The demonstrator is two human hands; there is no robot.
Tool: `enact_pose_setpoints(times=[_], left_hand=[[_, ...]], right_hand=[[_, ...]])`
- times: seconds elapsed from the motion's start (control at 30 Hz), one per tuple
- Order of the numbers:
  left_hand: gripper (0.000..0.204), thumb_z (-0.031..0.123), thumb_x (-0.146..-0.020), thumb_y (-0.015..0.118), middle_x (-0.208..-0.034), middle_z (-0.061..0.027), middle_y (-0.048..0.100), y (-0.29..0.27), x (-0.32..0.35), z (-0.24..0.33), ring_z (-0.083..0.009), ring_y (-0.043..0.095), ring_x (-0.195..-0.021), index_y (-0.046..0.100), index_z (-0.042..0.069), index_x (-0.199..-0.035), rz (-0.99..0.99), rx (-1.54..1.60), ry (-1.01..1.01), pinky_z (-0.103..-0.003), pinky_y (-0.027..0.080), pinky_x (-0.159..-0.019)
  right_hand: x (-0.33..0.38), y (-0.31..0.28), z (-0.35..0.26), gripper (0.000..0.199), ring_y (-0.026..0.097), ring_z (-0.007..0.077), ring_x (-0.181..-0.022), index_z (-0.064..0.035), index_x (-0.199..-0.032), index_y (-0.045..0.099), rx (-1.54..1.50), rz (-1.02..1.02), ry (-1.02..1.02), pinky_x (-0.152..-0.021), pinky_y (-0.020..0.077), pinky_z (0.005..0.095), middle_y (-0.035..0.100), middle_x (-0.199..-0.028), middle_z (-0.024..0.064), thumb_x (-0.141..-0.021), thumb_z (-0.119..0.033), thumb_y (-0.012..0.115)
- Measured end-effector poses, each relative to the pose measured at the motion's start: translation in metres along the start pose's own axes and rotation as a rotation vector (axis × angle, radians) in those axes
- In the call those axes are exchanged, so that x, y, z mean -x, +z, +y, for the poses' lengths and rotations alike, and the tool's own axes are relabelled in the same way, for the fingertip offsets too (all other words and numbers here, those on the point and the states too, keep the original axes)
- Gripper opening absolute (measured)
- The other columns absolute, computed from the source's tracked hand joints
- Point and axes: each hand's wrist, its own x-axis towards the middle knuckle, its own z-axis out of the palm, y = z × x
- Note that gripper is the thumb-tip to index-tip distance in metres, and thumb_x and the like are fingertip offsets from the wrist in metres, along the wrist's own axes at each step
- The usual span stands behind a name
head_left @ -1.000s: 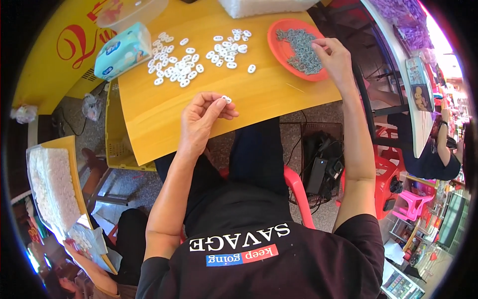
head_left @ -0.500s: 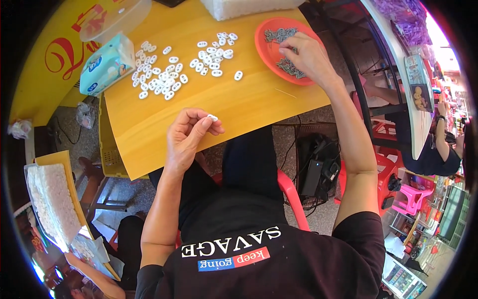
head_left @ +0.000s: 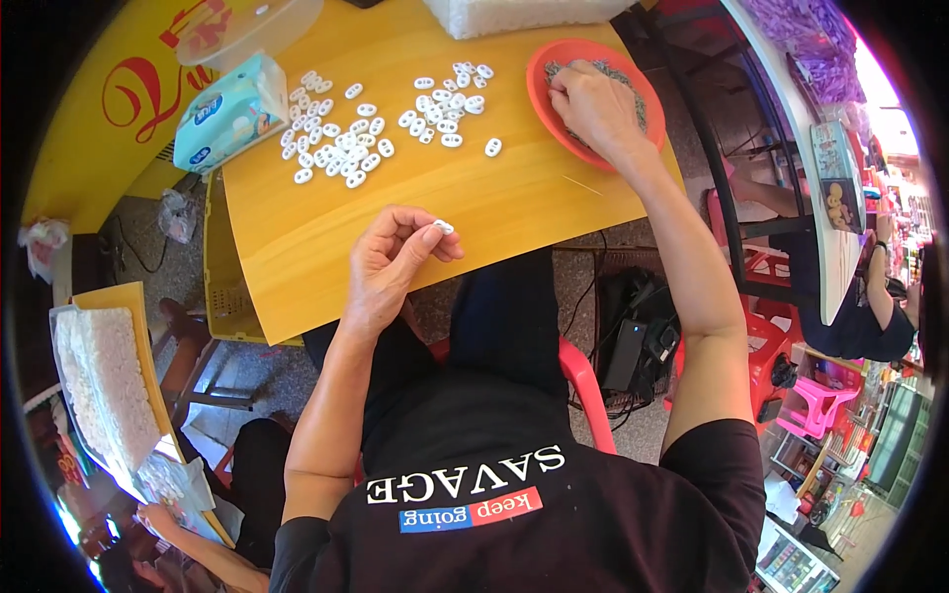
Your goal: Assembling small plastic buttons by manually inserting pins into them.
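My left hand [head_left: 393,259] is above the near edge of the yellow table, pinching a small white oval piece with holes [head_left: 443,227] between thumb and fingers. My right hand [head_left: 601,107] reaches into a round red bowl [head_left: 537,91] at the table's far right. Its fingers are curled down among small grey metal pieces, probably screws [head_left: 641,97]. The fingertips are hidden, so what they grip does not show. Loose white two-holed oval pieces lie on the table in a larger left pile [head_left: 341,148] and a smaller right pile [head_left: 445,107].
A blue tissue pack [head_left: 232,114] stands at the table's left, beside a clear plastic tub [head_left: 247,35]. A thin stick [head_left: 581,186] lies near the bowl. At the back is a white block-shaped package [head_left: 524,15]. Other people sit at both sides.
My right hand has gone lower into the red bowl and now covers more of the metal pieces. My left hand still pinches the white piece. The whole view has shifted slightly.
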Motion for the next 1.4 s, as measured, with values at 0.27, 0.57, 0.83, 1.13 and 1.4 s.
enact_pose_setpoints(times=[0.27, 0.57, 0.83, 1.13, 1.4], left_hand=[[0.013, 0.009, -0.096, 0.057, -0.091, -0.0127, 0.067, -0.002, -0.004, 0.000, -0.0198, 0.067, -0.080, 0.056, -0.002, -0.102, 0.105, 0.111, -0.024, -0.030, 0.054, -0.076], [0.015, 0.011, -0.094, 0.062, -0.090, -0.0119, 0.067, 0.004, 0.004, 0.014, -0.0188, 0.067, -0.080, 0.058, -0.001, -0.102, 0.157, 0.192, 0.027, -0.029, 0.054, -0.076], [0.015, 0.012, -0.094, 0.062, -0.088, -0.0071, 0.066, 0.011, 0.022, 0.032, -0.0124, 0.064, -0.081, 0.059, -0.001, -0.100, 0.163, 0.010, 0.098, -0.027, 0.052, -0.077], [0.015, 0.013, -0.094, 0.063, -0.086, -0.0074, 0.066, 0.016, 0.027, 0.038, -0.0136, 0.064, -0.081, 0.059, -0.001, -0.100, 0.149, 0.028, 0.105, -0.027, 0.051, -0.078], [0.016, 0.013, -0.093, 0.063, -0.084, -0.0073, 0.066, 0.016, 0.028, 0.039, -0.0137, 0.064, -0.080, 0.060, -0.001, -0.100, 0.141, 0.021, 0.103, -0.027, 0.050, -0.079]], right_hand=[[0.019, -0.021, -0.006, 0.015, 0.066, 0.0202, -0.074, -0.0032, -0.095, 0.064, -0.576, 0.149, 0.080, -0.067, 0.0526, 0.0314, 0.068, -0.081, 0.0120, -0.085, -0.014, 0.065], [0.073, -0.027, -0.109, 0.020, 0.060, 0.0092, -0.077, 0.0036, -0.109, 0.065, -1.497, -0.076, 0.206, -0.076, 0.0533, 0.0258, 0.066, -0.095, 0.0063, -0.093, -0.009, 0.062], [0.086, -0.024, -0.156, 0.021, 0.056, 0.0077, -0.071, 0.0021, -0.101, 0.067, -1.856, -0.194, 0.283, -0.069, 0.0471, 0.0221, 0.066, -0.087, 0.0026, -0.091, -0.016, 0.068], [0.091, -0.034, -0.162, 0.018, 0.055, 0.0071, -0.071, 0.0014, -0.099, 0.066, -1.775, -0.174, 0.258, -0.068, 0.0458, 0.0211, 0.063, -0.085, 0.0017, -0.092, -0.015, 0.067], [0.092, -0.035, -0.163, 0.017, 0.055, 0.0073, -0.072, 0.0016, -0.099, 0.065, -1.805, -0.170, 0.250, -0.068, 0.0466, 0.0215, 0.063, -0.085, 0.0023, -0.092, -0.014, 0.066]])
